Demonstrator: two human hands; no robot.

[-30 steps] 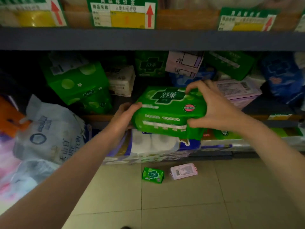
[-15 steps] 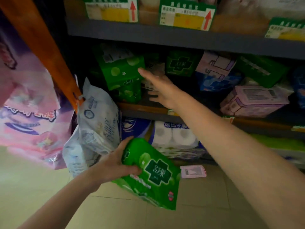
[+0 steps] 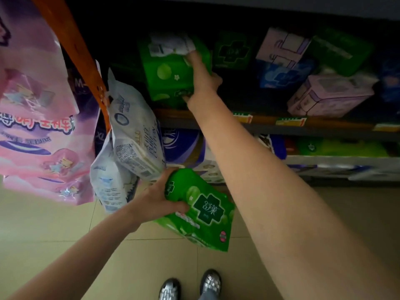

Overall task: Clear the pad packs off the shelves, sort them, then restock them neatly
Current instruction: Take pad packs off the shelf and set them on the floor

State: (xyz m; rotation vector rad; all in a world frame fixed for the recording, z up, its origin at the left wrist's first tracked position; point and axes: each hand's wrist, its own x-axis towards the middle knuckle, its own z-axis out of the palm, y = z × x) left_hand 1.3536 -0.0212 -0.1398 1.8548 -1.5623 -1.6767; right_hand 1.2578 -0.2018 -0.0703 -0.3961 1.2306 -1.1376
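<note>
The right arm stretches up and forward to the shelf (image 3: 281,124), its hand (image 3: 200,83) laid against a large green pack (image 3: 171,70) that stands tilted at the shelf's left end. The forefinger lies straight up the pack's face while the thumb hooks under its lower right corner; the other fingers are hidden behind the hand. Below the shelf, the left arm is bent low, its hand (image 3: 158,201) clamped on the upper left end of a second green pad pack (image 3: 201,211), thumb on top, fingers curled underneath. That pack hangs tilted over the floor tiles (image 3: 151,267), just beside white hanging bags (image 3: 129,144).
</note>
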